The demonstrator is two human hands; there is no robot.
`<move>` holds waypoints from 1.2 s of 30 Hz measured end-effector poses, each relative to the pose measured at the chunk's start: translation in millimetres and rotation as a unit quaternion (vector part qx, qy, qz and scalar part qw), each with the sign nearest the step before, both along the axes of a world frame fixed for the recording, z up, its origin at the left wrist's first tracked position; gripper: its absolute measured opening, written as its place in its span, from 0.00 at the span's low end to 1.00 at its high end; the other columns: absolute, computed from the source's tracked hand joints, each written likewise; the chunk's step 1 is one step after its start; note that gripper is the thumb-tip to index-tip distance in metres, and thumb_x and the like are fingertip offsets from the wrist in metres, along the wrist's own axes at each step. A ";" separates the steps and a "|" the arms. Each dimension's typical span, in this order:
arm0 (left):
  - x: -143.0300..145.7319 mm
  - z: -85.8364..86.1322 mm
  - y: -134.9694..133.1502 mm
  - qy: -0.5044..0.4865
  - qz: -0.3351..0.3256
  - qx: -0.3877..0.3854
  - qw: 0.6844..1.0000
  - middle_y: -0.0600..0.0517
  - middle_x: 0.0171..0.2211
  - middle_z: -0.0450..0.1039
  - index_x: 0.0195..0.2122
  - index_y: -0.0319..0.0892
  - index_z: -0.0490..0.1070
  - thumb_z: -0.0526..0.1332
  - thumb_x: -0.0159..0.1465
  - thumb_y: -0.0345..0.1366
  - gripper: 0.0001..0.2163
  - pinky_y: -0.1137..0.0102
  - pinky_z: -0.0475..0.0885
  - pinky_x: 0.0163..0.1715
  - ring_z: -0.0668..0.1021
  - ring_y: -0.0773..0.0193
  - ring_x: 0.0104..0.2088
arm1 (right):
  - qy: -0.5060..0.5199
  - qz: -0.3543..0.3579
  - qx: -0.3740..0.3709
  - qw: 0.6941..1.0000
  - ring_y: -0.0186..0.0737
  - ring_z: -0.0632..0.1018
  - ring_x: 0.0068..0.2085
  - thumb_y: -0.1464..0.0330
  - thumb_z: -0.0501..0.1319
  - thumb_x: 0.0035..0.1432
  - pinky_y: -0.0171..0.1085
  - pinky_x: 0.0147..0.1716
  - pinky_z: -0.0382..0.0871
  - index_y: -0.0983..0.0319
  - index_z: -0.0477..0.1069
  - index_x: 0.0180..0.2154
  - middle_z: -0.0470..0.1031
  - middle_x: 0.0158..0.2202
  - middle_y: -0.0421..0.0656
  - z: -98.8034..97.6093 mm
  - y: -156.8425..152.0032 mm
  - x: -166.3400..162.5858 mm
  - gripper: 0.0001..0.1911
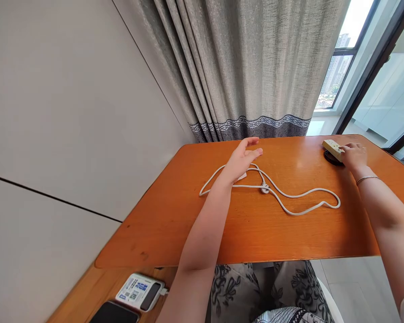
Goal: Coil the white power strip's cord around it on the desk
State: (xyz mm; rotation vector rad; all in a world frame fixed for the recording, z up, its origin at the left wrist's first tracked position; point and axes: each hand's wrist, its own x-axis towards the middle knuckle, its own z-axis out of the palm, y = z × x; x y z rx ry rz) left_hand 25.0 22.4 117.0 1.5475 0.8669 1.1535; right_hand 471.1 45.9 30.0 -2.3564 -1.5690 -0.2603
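My left hand point(244, 159) hovers over the middle of the table with its fingers apart and nothing in them. Below it lies a white power cord point(303, 194), spread in loose loops. A white plug point(265, 188) sits among the loops. Part of a small white piece point(242, 176) shows beside my left wrist; the rest is hidden. At the far right, the fingers of my right hand point(354, 156) close on the near end of a cream power strip point(331, 147). Something black, perhaps a coiled cable point(332, 158), lies under and beside the strip.
The orange-brown wooden table point(161, 220) has a pale wall on its left and a grey curtain point(256, 67) behind it. On a lower wooden surface at bottom left lie a white power bank point(139, 291) with a plug in it and a black phone point(114, 313).
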 end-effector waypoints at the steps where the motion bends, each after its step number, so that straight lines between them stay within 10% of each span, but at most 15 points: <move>1: -0.3 -0.4 0.1 0.000 -0.002 0.003 1.000 0.45 0.57 0.70 0.49 0.43 0.71 0.66 0.58 0.39 0.18 0.68 0.71 0.45 0.80 0.64 0.42 | -0.017 0.013 -0.006 1.000 0.55 0.66 0.57 0.71 0.58 0.67 0.49 0.51 0.54 0.68 0.79 0.51 0.72 0.57 0.64 -3.5 0.1 -5.8 0.16; 9: -3.9 0.0 0.8 0.050 -0.016 0.032 0.998 0.44 0.59 0.70 0.52 0.43 0.69 0.63 0.61 0.42 0.18 0.64 0.70 0.51 0.80 0.59 0.48 | -0.158 0.039 -0.095 0.982 0.60 0.71 0.56 0.64 0.54 0.68 0.50 0.50 0.63 0.67 0.81 0.49 0.75 0.54 0.62 -28.3 0.1 -31.4 0.20; 27: -14.4 6.3 -4.1 0.106 -0.019 0.093 0.990 0.47 0.47 0.76 0.51 0.42 0.71 0.63 0.63 0.42 0.17 0.65 0.71 0.48 0.79 0.60 0.45 | -0.118 0.034 -0.064 0.990 0.60 0.74 0.57 0.68 0.55 0.67 0.49 0.53 0.67 0.66 0.73 0.60 0.74 0.58 0.59 -19.6 -18.9 -45.0 0.24; 36: -35.1 15.0 -5.6 0.239 0.062 0.135 0.960 0.47 0.54 0.75 0.50 0.43 0.72 0.60 0.65 0.41 0.14 0.63 0.73 0.51 0.79 0.59 0.48 | 0.062 0.376 -0.114 0.918 0.45 0.79 0.50 0.63 0.57 0.68 0.39 0.52 0.71 0.62 0.76 0.55 0.78 0.54 0.50 21.5 -38.6 -198.8 0.19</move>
